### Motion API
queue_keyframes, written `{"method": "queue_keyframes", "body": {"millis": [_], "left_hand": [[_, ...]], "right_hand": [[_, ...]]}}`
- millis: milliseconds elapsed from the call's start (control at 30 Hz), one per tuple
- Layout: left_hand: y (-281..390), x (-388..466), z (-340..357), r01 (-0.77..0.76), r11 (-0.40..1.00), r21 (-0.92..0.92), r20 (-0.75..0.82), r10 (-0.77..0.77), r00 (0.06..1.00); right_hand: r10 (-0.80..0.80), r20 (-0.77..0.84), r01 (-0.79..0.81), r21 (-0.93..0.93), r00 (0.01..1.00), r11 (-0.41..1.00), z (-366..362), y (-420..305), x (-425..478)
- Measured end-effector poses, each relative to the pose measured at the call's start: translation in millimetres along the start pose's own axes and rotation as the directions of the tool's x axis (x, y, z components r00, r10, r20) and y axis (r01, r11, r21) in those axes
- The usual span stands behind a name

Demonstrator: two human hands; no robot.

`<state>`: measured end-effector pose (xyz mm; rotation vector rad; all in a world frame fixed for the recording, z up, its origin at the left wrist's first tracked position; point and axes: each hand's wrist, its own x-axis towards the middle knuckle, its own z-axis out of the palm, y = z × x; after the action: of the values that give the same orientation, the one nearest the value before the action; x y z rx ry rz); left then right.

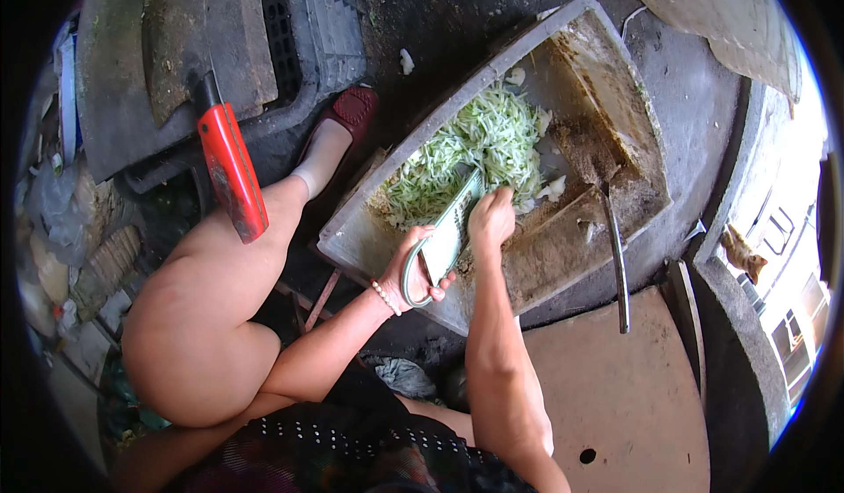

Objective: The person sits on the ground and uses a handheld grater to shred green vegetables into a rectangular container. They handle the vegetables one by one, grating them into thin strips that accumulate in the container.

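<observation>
My left hand (402,265) holds the looped handle of a pale green grater (452,226), which tilts down into a trough (560,269). A beaded bracelet circles that wrist. My right hand (492,219) is curled against the grater's far side. Its fingertips are turned away, so whatever may be in its grasp is hidden. Beyond both hands lies a heap of pale green vegetable shreds (491,137), touching the grater's lower end. A few whitish chunks (552,188) lie at the heap's edge.
A scoop with a long metal handle (614,255) leans over the trough's right rim. At left, a knife's red handle (231,170) juts from a wooden board (112,64) toward my leg, above a dark plastic crate (333,24). A tan board (620,387) lies lower right. A brown animal (742,252) is farther right.
</observation>
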<state>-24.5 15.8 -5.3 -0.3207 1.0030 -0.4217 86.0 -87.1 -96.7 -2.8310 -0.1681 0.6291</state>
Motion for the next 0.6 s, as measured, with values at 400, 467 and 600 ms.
{"method": "queue_keyframes", "body": {"millis": [400,467,600], "left_hand": [[5.6,-0.8,-2.3,0.039,0.999,0.006,0.073,-0.04,0.997],[8.9,-4.0,-0.8,-0.002,1.0,-0.008,0.009,0.002,1.0],[8.5,-5.8,4.9,-0.004,1.0,0.011,0.004,0.004,1.0]], "right_hand": [[0.201,-0.073,-0.172,0.295,0.977,0.94,20.8,56.7,11.9],[0.339,0.33,-0.469,0.711,0.881,0.524,-0.6,32.6,-0.9],[0.239,0.608,-0.634,0.772,0.758,0.048,-39.0,19.0,-19.8]]}}
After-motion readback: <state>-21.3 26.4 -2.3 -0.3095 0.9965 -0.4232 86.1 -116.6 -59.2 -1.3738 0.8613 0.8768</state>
